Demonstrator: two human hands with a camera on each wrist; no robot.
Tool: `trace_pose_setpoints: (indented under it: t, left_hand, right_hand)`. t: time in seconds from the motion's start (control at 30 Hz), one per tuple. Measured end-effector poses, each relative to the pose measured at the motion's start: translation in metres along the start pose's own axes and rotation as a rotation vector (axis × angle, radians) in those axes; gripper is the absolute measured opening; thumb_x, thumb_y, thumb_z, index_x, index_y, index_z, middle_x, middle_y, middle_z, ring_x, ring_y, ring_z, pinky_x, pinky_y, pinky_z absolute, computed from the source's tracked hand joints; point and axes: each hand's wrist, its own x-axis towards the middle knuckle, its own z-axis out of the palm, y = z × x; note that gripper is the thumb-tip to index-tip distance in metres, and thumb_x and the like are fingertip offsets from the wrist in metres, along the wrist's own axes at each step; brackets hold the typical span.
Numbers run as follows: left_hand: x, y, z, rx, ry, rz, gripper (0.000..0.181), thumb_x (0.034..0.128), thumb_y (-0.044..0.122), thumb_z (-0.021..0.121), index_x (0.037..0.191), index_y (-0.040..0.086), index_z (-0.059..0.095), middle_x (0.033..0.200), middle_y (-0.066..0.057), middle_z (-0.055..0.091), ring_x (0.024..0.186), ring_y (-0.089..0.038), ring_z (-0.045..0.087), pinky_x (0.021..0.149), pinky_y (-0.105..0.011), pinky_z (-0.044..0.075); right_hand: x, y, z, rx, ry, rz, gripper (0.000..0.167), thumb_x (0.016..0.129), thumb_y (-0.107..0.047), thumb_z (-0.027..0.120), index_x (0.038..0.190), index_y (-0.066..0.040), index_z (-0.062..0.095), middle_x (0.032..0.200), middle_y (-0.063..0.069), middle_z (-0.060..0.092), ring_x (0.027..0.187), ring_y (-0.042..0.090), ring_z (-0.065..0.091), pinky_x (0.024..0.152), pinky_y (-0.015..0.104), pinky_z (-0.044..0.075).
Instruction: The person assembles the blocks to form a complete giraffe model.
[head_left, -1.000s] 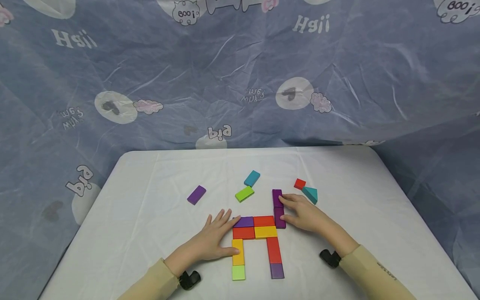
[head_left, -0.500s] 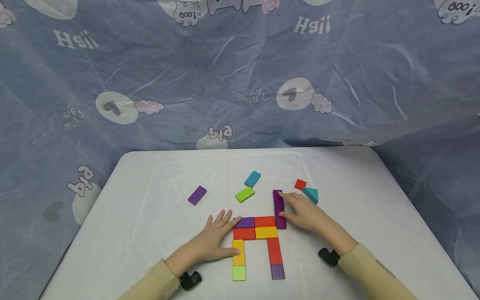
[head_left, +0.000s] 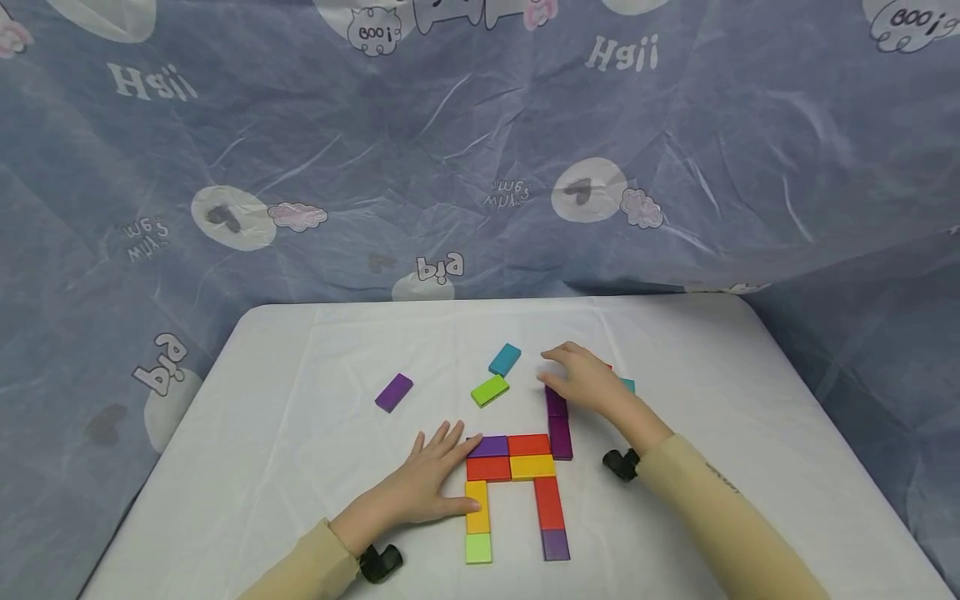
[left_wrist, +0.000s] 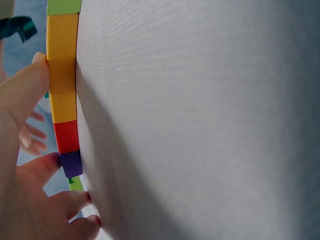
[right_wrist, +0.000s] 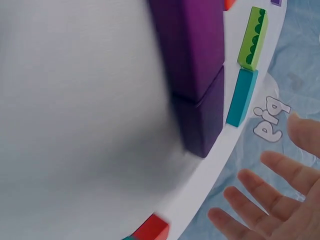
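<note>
My left hand (head_left: 420,483) lies spread at the left of a flat figure of coloured building blocks. Its thumb touches the long yellow block (head_left: 477,521) and its index fingertip touches the purple block (head_left: 492,447); a red block (head_left: 487,469) sits between. Above the far end of two dark purple blocks (head_left: 560,438), set end to end at the figure's right, hovers my right hand (head_left: 588,383). Its fingers are spread and hold nothing, as the right wrist view shows. A red block (head_left: 549,504) and a small purple block (head_left: 556,546) form the right leg; a lime block (head_left: 478,548) ends the left one.
Loose on the white table (head_left: 300,467) lie a purple block (head_left: 393,392), a blue block (head_left: 505,359) and a green block (head_left: 490,391). A teal block (head_left: 628,385) and a red block (right_wrist: 151,228) are partly hidden behind my right hand in the head view.
My right hand has let go of the dark purple blocks, lifted, and moved away from me and slightly left. The blocks and my left hand have stayed in place.
</note>
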Motion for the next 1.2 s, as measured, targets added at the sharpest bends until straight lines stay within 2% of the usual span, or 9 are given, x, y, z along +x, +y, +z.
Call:
trace_pose_setpoints:
  t: [0.23,0.43,0.7,0.93,1.07,1.2]
  left_hand:
    - [0.000,0.001,-0.001,-0.004,0.003,-0.004,0.088,0.0844,0.065,0.063,0.157,0.029,0.026,0.166,-0.009,0.016,0.154,-0.034,0.008,0.119,-0.066,0.005]
    - [0.000,0.001,-0.001,-0.003,-0.002,-0.007,0.089,0.0840,0.066,0.063,0.157,0.031,0.026,0.166,-0.009,0.016,0.154,-0.033,0.008,0.119,-0.066,0.006]
    - [0.001,-0.001,0.000,-0.001,0.013,0.001,0.088,0.0842,0.065,0.063,0.157,0.030,0.026,0.166,-0.009,0.016,0.154,-0.034,0.008,0.119,-0.066,0.006]
    - [0.000,0.001,-0.002,-0.005,0.021,0.010,0.088,0.0844,0.062,0.065,0.156,0.028,0.028,0.165,-0.011,0.018,0.153,-0.036,0.010,0.118,-0.067,0.007]
    - [-0.001,0.001,-0.002,-0.006,0.021,0.005,0.088,0.0842,0.063,0.065,0.156,0.030,0.028,0.165,-0.010,0.017,0.154,-0.035,0.009,0.119,-0.066,0.006]
    - [-0.001,0.000,-0.002,-0.011,0.015,-0.001,0.088,0.0840,0.065,0.063,0.156,0.031,0.027,0.166,-0.009,0.016,0.154,-0.033,0.008,0.119,-0.066,0.006]
  right_hand:
    - [0.035,-0.023,0.006,-0.003,-0.036,0.055,0.050,0.097,-0.033,0.061,0.137,-0.003,0.057,0.138,0.021,0.055,0.127,0.036,0.053,0.109,0.051,0.042]
    - [0.054,-0.036,0.018,0.008,-0.053,0.116,0.055,0.095,-0.036,0.064,0.138,-0.003,0.055,0.138,0.021,0.055,0.124,0.035,0.055,0.109,0.049,0.043]
    - [0.064,-0.046,0.029,-0.019,-0.050,0.176,0.062,0.091,-0.038,0.068,0.136,0.003,0.054,0.130,0.024,0.057,0.111,0.033,0.059,0.101,0.046,0.050]
    - [0.072,-0.052,0.038,-0.108,-0.044,0.239,0.064,0.084,-0.041,0.075,0.127,0.004,0.060,0.120,0.021,0.059,0.105,0.032,0.060,0.093,0.044,0.054]
    - [0.076,-0.053,0.039,-0.134,-0.041,0.277,0.059,0.084,-0.041,0.075,0.122,0.003,0.063,0.114,0.019,0.060,0.099,0.030,0.062,0.088,0.043,0.056]
    - [0.077,-0.049,0.035,-0.131,-0.036,0.278,0.050,0.085,-0.036,0.074,0.115,0.004,0.065,0.108,0.018,0.062,0.091,0.027,0.061,0.085,0.041,0.056]
